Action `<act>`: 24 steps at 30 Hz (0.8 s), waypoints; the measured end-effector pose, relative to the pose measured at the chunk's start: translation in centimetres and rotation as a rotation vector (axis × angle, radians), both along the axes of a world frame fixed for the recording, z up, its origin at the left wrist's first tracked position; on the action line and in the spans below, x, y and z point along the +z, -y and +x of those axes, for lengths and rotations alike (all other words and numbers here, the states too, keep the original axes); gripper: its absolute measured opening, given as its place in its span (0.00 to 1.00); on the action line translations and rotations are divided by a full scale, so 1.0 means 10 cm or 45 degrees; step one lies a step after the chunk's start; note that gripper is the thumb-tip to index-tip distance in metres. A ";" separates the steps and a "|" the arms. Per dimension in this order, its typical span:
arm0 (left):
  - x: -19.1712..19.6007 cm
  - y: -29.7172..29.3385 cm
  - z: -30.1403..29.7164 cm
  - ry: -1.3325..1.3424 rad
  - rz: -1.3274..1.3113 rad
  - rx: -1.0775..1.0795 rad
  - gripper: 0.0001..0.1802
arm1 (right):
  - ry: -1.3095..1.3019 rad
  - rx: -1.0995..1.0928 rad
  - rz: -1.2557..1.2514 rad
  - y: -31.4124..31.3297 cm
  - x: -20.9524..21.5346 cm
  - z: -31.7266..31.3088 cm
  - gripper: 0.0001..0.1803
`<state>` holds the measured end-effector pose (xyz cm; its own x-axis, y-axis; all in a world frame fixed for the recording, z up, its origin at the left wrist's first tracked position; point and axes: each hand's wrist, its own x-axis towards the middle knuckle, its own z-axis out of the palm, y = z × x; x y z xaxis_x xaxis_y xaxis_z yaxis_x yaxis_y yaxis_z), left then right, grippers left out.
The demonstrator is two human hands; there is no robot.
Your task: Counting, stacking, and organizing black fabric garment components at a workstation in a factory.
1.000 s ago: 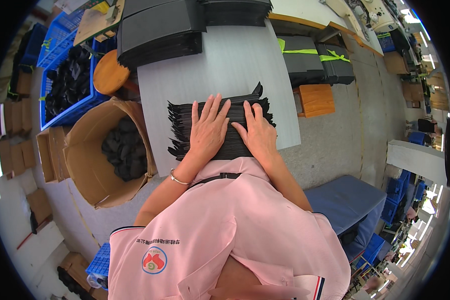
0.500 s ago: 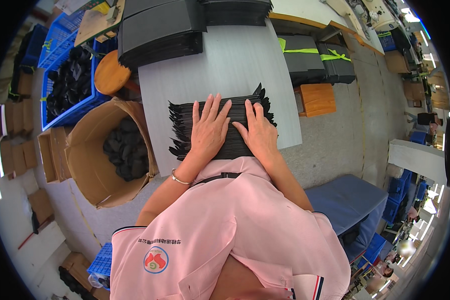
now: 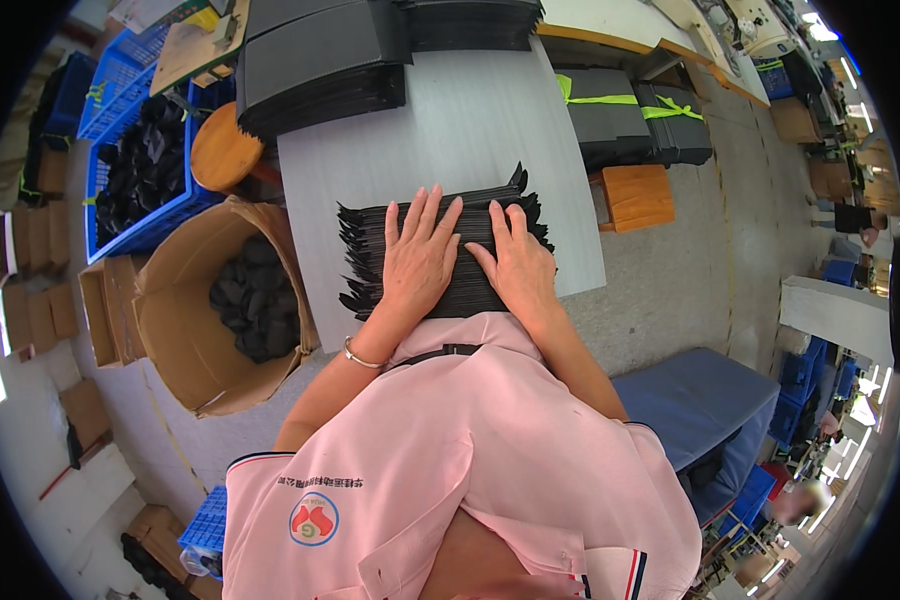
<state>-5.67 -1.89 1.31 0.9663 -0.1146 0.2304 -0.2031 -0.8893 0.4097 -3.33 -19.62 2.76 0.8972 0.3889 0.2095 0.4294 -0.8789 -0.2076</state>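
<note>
A row of thin black fabric pieces (image 3: 460, 290), packed tightly edge to edge, lies on the pale grey tabletop (image 3: 450, 120) right in front of my body. Their ragged ends stick out at both sides. My left hand (image 3: 418, 258) rests flat on the left half of the row, fingers stretched out and pointing away from me. On the right half lies my right hand (image 3: 518, 262), its thumb held apart and its fingers reaching forward, some of them bent. Neither hand grips anything.
Stacks of black sheets (image 3: 320, 60) stand at the table's far end. To the left are a cardboard box (image 3: 180, 330) of black pieces, a round wooden stool (image 3: 220, 150) and a blue crate (image 3: 135, 235). Tied black bundles (image 3: 600, 130), a wooden stool (image 3: 638, 198) and a blue-covered bench (image 3: 700, 400) are right.
Both hands stay in place on the black pieces. A far corner of the row shifts very slightly. In the right background, people have changed position.
</note>
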 end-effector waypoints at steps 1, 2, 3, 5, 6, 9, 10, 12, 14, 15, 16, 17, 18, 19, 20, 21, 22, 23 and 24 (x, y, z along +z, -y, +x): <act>0.00 0.00 0.00 -0.003 -0.007 0.000 0.26 | 0.000 0.001 0.001 0.00 0.01 0.00 0.38; 0.00 0.00 0.00 -0.003 -0.007 0.000 0.26 | 0.003 -0.006 0.011 -0.01 0.02 0.00 0.38; -0.01 0.00 0.00 0.000 -0.009 0.002 0.26 | 0.007 -0.012 0.022 -0.01 0.02 0.00 0.38; -0.01 0.00 0.00 0.003 -0.012 0.004 0.26 | 0.006 -0.010 0.015 0.00 0.02 0.00 0.38; 0.00 0.00 0.00 0.003 -0.015 0.004 0.26 | 0.006 -0.009 0.008 0.00 0.01 0.00 0.38; 0.00 0.00 0.00 0.026 -0.023 0.001 0.26 | -0.006 -0.007 -0.012 0.00 0.00 0.00 0.38; 0.00 0.00 0.00 0.049 -0.026 -0.001 0.25 | -0.006 -0.007 -0.012 0.00 0.00 0.00 0.38; -0.01 0.00 0.01 0.050 -0.029 0.000 0.25 | 0.002 -0.004 -0.008 0.00 0.00 0.00 0.38; 0.00 0.00 0.01 0.051 -0.034 0.001 0.24 | 0.009 -0.003 -0.004 0.00 0.01 0.00 0.38; 0.00 0.00 0.01 0.050 -0.047 0.002 0.24 | 0.017 -0.003 0.001 0.00 0.01 0.00 0.38; 0.01 0.00 0.01 0.049 -0.061 0.002 0.24 | 0.017 -0.004 -0.001 0.00 0.01 -0.01 0.38; 0.00 0.00 0.01 0.049 -0.061 0.004 0.24 | 0.015 -0.002 0.000 0.00 0.01 0.00 0.37; 0.00 0.00 0.01 0.047 -0.071 0.006 0.23 | 0.013 -0.001 0.001 0.00 0.00 0.00 0.37; 0.00 0.00 0.01 0.044 -0.081 0.008 0.23 | 0.013 0.001 0.001 0.00 0.01 0.00 0.37; 0.00 0.00 0.01 0.045 -0.081 0.009 0.23 | 0.011 -0.001 0.002 0.00 0.02 -0.01 0.36; 0.00 0.00 0.00 0.045 -0.081 0.008 0.23 | 0.008 -0.002 0.002 0.00 0.02 -0.01 0.36; 0.00 0.00 0.00 0.045 -0.081 0.008 0.23 | 0.009 0.000 0.002 -0.01 0.02 -0.01 0.36; 0.00 0.00 0.00 0.046 -0.082 0.008 0.23 | -0.003 -0.004 0.005 0.00 0.03 -0.01 0.36; 0.00 0.00 0.00 0.049 -0.083 0.010 0.22 | -0.016 -0.009 0.008 0.00 0.03 -0.01 0.35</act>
<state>-5.63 -1.89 1.30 0.9574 -0.0904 0.2741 -0.2128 -0.8625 0.4591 -3.42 -19.60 3.04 0.9023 0.3816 0.2005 0.4209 -0.8804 -0.2184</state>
